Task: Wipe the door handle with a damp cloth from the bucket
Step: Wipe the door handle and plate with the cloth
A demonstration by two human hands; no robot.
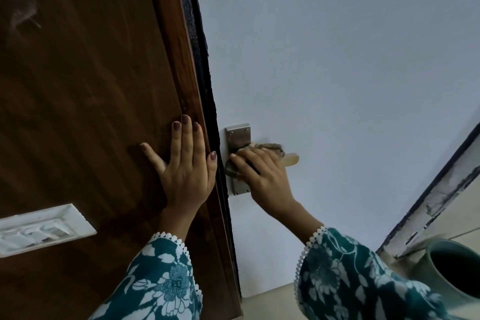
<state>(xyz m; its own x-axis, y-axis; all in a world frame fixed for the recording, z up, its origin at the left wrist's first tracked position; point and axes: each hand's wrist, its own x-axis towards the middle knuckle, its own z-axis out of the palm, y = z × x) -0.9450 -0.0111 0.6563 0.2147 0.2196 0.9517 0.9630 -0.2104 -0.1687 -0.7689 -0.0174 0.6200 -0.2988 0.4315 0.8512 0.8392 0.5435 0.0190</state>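
Note:
A metal door handle on a steel backplate is fixed to the pale door. My right hand grips a grey-brown cloth wrapped over the lever, so only the lever's rounded tip shows. My left hand lies flat with fingers spread on the dark wooden panel, right beside the door's edge. The teal bucket stands on the floor at the lower right, partly hidden by my right sleeve.
A white switch plate is set in the wooden panel at lower left. A dark gap runs between panel and door. A worn door frame slants behind the bucket. Tiled floor shows along the bottom.

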